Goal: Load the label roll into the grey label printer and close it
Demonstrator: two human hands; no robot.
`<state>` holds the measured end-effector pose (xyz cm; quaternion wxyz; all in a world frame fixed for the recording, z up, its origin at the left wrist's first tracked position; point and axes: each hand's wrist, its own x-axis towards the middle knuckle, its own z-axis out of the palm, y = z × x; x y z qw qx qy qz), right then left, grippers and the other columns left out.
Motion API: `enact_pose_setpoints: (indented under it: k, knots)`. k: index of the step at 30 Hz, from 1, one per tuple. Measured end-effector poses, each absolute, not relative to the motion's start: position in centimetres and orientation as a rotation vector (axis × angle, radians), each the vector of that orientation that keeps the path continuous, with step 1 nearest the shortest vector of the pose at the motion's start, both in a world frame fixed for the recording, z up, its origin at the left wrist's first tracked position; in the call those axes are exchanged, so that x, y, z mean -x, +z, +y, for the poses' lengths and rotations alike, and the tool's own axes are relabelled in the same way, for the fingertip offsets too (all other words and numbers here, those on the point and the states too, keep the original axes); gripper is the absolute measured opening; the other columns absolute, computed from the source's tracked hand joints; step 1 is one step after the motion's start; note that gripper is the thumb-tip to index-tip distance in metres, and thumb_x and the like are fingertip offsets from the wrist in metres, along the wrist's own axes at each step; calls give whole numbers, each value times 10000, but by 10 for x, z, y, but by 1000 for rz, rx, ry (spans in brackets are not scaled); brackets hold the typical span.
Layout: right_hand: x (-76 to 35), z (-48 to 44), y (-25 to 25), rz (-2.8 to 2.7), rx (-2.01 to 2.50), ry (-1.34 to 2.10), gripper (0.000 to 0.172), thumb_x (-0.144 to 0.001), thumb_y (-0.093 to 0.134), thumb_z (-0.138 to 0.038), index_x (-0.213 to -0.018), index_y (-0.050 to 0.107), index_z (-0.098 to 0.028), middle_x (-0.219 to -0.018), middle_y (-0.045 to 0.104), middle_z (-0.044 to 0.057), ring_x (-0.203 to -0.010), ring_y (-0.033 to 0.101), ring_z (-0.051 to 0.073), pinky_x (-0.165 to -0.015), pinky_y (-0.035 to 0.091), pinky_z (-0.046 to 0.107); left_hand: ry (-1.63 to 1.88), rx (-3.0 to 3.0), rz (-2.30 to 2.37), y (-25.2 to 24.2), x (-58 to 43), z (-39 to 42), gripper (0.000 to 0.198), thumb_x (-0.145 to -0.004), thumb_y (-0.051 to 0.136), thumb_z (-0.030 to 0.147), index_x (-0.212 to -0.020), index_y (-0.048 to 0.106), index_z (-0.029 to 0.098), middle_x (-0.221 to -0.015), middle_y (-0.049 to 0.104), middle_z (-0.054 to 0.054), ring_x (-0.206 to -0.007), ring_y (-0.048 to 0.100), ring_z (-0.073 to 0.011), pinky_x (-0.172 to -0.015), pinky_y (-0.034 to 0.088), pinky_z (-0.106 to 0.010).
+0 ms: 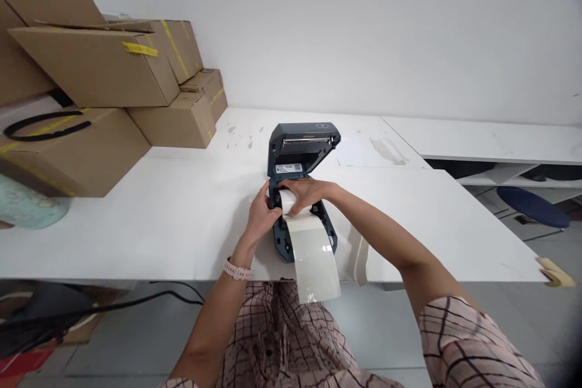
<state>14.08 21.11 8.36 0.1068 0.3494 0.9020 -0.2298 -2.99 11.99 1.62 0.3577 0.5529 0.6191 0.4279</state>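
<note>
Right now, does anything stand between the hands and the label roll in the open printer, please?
Nothing visible does. The left hand touches the label roll at its left end, the right hand lies over its top, inside the printer with its lid raised.

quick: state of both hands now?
Left hand: curled on left end of the label roll.
Right hand: cupped over its top, inside the open printer.

No writing can be read. A small white sticker [288, 168] on the open lid [304, 133] of the printer [284, 245] carries tiny print and a square code; yellow tape [140, 48] on the cardboard boxes [91, 79] is blurred.
</note>
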Motion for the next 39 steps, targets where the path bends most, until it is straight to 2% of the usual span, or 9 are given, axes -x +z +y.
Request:
enact_pose_setpoints:
  k: [3,6,8,14,20,26,30,35,39]
  knots:
    - [-151,213,86,2713,-1022,-838,1121,-692,838,-569,-1589,292,-177,-1499,545,195,-1319,584,385,-1070,482,483,1113,-1431,1598,16,30,120,909,-659,635,135,-1543,422,129,-825,569,1,-756,564,-183,-738,448,-315]
    - [-160,214,95,2835,-1049,-1001,972,-804,750,-588,-1590,312,-221,-1459,591,162,-1270,624,354,-1056,503,476,1099,-1442,1596,16,30,120,914,-661,634,141,-1548,412,124,-805,547,9,-735,549,-178,-711,427,-303]
    - [-163,217,102,2885,-999,-1065,893,-829,727,-594,-1573,362,-261,-1495,576,124,-1348,570,355,-1112,469,479,1095,-1444,1588,15,31,120,923,-660,634,144,-1553,402,121,-789,536,16,-721,538,-175,-703,416,-299]
    - [-153,232,110,2851,-1047,-830,1130,-724,821,-610,-1627,264,-221,-1667,347,153,-1526,343,395,-1223,336,524,1132,-1425,1561,14,31,120,904,-671,628,146,-1550,415,156,-799,531,23,-721,528,-166,-700,411,-292]
    - [-146,243,106,2766,-1063,-756,1313,-644,842,-691,-1659,128,-265,-1687,303,152,-1550,268,423,-1199,353,557,1151,-1411,1538,13,31,119,916,-665,640,134,-1552,411,152,-775,522,31,-702,515,-160,-694,414,-295]
    - [-144,243,101,2640,-1094,-765,1441,-601,832,-750,-1664,-5,-253,-1723,168,178,-1575,165,441,-1206,319,585,1133,-1419,1528,13,31,118,900,-691,621,128,-1561,394,162,-798,521,20,-720,516,-160,-682,419,-294]
    - [-143,239,102,2639,-1075,-763,1444,-599,841,-737,-1664,-9,-256,-1727,150,176,-1585,103,444,-1217,275,622,1130,-1409,1527,12,31,118,905,-691,630,129,-1562,389,158,-789,521,25,-721,515,-164,-702,420,-304]
    - [-141,237,105,2627,-1109,-745,1444,-589,863,-711,-1666,20,-246,-1722,162,190,-1584,112,446,-1228,251,615,1141,-1419,1514,8,33,121,895,-691,654,143,-1550,405,168,-793,513,28,-721,506,-163,-699,412,-302]
    - [-149,226,100,2704,-1031,-732,1304,-683,841,-630,-1664,75,-240,-1733,130,164,-1594,111,408,-1256,183,586,1142,-1420,1495,6,36,123,893,-691,665,149,-1547,411,171,-790,505,28,-720,494,-163,-698,405,-303]
